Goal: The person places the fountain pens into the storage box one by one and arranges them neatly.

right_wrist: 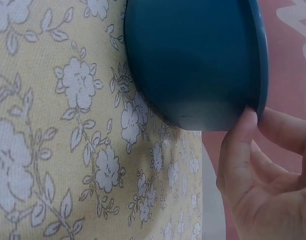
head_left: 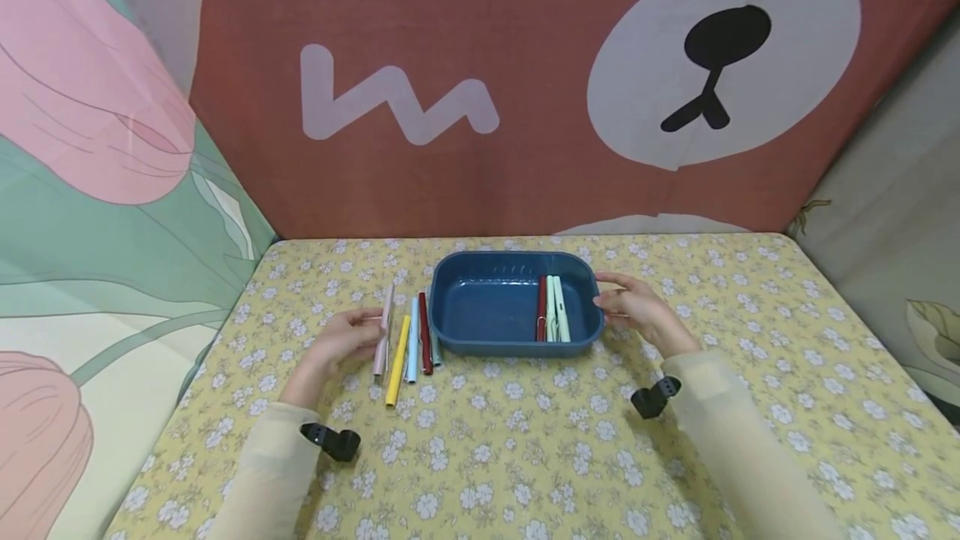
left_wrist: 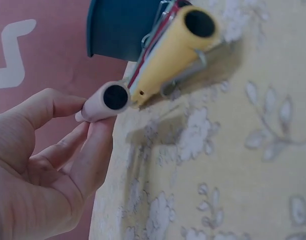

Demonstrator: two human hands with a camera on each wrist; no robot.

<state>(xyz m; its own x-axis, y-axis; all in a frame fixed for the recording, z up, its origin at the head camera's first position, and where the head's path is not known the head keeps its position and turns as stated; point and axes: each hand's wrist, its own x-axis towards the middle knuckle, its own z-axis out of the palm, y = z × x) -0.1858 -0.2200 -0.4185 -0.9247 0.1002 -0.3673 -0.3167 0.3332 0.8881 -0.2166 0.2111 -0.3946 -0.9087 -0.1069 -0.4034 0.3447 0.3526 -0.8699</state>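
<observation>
My left hand (head_left: 347,342) pinches a pale pink pen (head_left: 383,336) between thumb and fingers, left of the other pens. In the left wrist view the pink pen's dark, hollow-looking end (left_wrist: 115,97) faces the camera. Beside it lie a yellow pen (head_left: 399,361), a light blue pen (head_left: 413,340), a dark red pen (head_left: 425,332) and a partly hidden grey-green pen (head_left: 437,352). At the right end of a blue plastic basin (head_left: 480,349), my right hand (head_left: 641,308) holds the rim (right_wrist: 263,65) with thumb and index finger. Inside are a dark red pen (head_left: 542,311) and two mint green pens (head_left: 561,311).
A yellow floral cloth (head_left: 510,457) covers the table under everything. Behind its far edge stands a reddish-brown printed backdrop (head_left: 540,182). Another printed curtain (head_left: 135,273) hangs on the left, and a greyish one (head_left: 900,190) on the right.
</observation>
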